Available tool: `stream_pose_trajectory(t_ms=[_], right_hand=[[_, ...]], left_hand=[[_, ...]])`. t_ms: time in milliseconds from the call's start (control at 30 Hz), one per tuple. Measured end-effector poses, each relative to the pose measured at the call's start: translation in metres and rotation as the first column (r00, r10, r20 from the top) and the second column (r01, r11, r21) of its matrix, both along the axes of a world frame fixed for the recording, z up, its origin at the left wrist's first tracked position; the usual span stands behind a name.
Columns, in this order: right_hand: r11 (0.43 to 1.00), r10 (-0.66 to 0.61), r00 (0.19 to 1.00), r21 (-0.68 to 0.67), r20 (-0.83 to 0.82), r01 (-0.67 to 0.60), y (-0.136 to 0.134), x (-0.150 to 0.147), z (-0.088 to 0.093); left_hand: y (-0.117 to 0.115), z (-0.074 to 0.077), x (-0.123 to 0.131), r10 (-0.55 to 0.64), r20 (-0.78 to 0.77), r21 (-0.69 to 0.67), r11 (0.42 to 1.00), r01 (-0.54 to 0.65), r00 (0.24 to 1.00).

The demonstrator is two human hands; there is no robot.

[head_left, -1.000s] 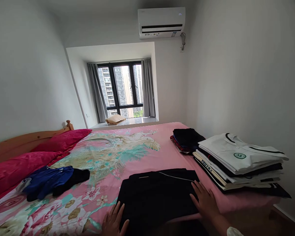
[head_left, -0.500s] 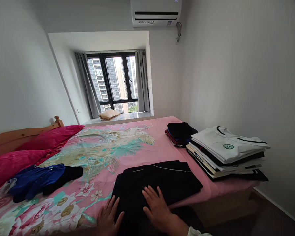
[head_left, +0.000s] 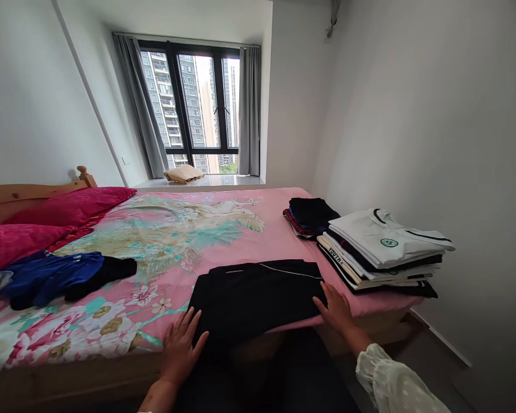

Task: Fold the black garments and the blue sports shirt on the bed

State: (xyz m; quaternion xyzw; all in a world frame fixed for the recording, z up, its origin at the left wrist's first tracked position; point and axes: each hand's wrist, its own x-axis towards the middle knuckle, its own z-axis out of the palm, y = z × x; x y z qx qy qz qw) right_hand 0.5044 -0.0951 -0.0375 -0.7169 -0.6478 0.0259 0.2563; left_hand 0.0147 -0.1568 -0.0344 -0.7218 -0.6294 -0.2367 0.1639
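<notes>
Black pants (head_left: 258, 295) with a thin pale piping line lie folded along the near edge of the bed, their lower left part hanging toward me. My left hand (head_left: 182, 344) rests at the left edge of the pants, fingers stretched out and thumb apart. At the right end of the pants, my right hand (head_left: 336, 307) lies with thumb and fingers spread, touching the cloth near its corner. Neither hand grips anything. Right of my right hand stands a tall stack of folded shirts (head_left: 382, 252), topped by a white one with a round green badge.
Behind the shirts sits a smaller pile of dark folded clothes (head_left: 312, 215). A crumpled blue and black garment (head_left: 64, 278) lies on the left of the floral bedsheet (head_left: 163, 287), before red pillows (head_left: 69, 209). A beige cushion-like bundle (head_left: 184, 174) is on the windowsill.
My right hand has moved from the middle of the pants to their right end. My left hand remains at the left edge. The view has tilted down.
</notes>
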Motion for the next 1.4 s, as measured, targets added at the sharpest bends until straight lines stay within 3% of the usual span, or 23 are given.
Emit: stream_pose_trajectory(t_ms=[167,367,500,600,700,800,867,933,1100,1300,1400], right_hand=[[0.996,-0.06,0.989,0.052,-0.134,0.067,0.004,0.008,-0.003],[0.993,-0.118,0.984,0.007,-0.131,0.12,0.005,0.014,0.006],[0.985,-0.166,0.977,-0.066,-0.133,0.158,0.009,0.013,0.014],[0.972,-0.207,0.969,-0.14,-0.136,0.188,0.011,0.013,0.018],[0.948,-0.261,0.955,-0.22,-0.139,0.227,0.013,0.013,0.022],[0.927,-0.295,0.944,-0.285,-0.151,0.244,0.017,0.013,0.025],[0.922,-0.292,0.941,-0.311,-0.17,0.23,0.021,0.015,0.027],[0.921,-0.283,0.939,-0.327,-0.195,0.209,0.025,0.017,0.029],[0.922,-0.249,0.929,-0.36,-0.273,0.141,0.036,0.025,0.032],[0.922,-0.213,0.907,-0.381,-0.363,0.064,0.043,0.032,0.034],[0.928,-0.192,0.892,-0.371,-0.41,0.029,0.045,0.032,0.037]], left_hand=[[-0.012,0.001,-0.006,-0.09,0.039,0.001,0.996,0.09,0.995],[-0.035,0.003,-0.003,-0.121,0.169,0.038,0.993,0.116,0.978],[-0.056,0.008,0.016,-0.03,0.313,0.16,0.987,-0.022,0.949],[-0.073,0.014,0.042,-0.062,0.389,0.115,0.993,0.018,0.919],[-0.078,0.02,0.074,-0.113,0.577,-0.055,0.983,0.177,0.809],[-0.07,0.023,0.099,0.086,0.802,-0.217,0.964,0.155,0.591],[-0.06,0.022,0.11,0.25,0.853,-0.331,0.938,0.104,0.459],[-0.052,0.02,0.116,0.33,0.854,-0.394,0.915,0.085,0.402],[-0.043,0.021,0.124,0.315,0.856,-0.388,0.915,0.107,0.409],[-0.047,0.037,0.134,0.2,0.866,-0.268,0.959,0.089,0.458],[-0.05,0.037,0.137,0.185,0.87,-0.266,0.957,0.119,0.458]])
